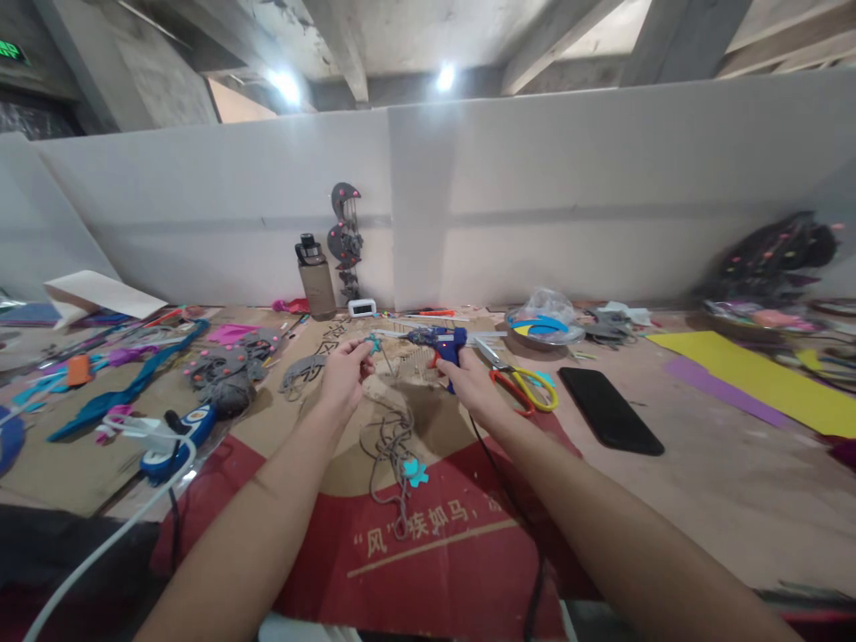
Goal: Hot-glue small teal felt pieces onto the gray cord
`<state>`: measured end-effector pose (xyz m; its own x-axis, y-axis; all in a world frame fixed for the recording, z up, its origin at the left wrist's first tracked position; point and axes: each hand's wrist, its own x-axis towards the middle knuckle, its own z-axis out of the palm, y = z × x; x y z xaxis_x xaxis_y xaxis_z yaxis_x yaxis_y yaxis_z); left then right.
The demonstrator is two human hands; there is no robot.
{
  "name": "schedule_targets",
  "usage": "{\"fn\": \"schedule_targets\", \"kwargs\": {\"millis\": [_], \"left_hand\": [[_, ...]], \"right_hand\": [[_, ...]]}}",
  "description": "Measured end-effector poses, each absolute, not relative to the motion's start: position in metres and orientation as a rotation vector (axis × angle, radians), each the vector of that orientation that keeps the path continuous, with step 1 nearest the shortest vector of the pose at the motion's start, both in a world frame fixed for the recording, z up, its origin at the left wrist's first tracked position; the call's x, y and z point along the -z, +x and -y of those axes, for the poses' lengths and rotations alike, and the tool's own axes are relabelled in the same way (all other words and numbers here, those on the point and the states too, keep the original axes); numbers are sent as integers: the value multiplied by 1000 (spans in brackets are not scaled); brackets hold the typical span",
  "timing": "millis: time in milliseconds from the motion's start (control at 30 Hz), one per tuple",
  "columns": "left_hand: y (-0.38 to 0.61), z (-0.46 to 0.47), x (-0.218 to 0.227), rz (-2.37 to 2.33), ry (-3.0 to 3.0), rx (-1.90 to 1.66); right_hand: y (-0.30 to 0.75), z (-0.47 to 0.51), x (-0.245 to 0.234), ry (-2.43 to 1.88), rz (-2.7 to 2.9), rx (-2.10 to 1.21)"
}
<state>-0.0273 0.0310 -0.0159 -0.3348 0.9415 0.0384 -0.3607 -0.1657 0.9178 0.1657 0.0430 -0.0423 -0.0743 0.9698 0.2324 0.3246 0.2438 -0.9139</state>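
My right hand [470, 379] is closed round the handle of a blue hot glue gun [442, 342], whose nozzle points left and whose black cord runs back along my forearm. My left hand [344, 373] pinches a small teal piece [372, 344] just in front of the nozzle. A bundle of grey cords [390, 446] with a teal shape [415, 473] on it lies on the cardboard [374, 544] below my hands.
Red and yellow scissors [525, 389] and a black phone [608, 409] lie right of my hand. A water bottle [316, 276] and a grey hanging craft [344, 239] stand by the white partition. Foam sheets [755, 374] lie right, felt scraps and a power strip [175, 439] left.
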Motion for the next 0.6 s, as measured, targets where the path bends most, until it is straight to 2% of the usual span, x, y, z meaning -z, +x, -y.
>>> {"fn": "schedule_targets", "kwargs": {"millis": [267,400,500,600], "left_hand": [[-16,-24,16,-1048,932,-1597],[-14,-23,17,-1080,1025,-1609],[-12,-22,18,-1145,1164,-1633],[-8,-20,19,-1220,1323,-1607]], "right_hand": [[172,-54,63,-1702,1874,-421],[175,-40,48,-1638,1934,-52],[167,-35,38,-1363,1857,-224],[148,-32,38,-993,1697,-762]]}}
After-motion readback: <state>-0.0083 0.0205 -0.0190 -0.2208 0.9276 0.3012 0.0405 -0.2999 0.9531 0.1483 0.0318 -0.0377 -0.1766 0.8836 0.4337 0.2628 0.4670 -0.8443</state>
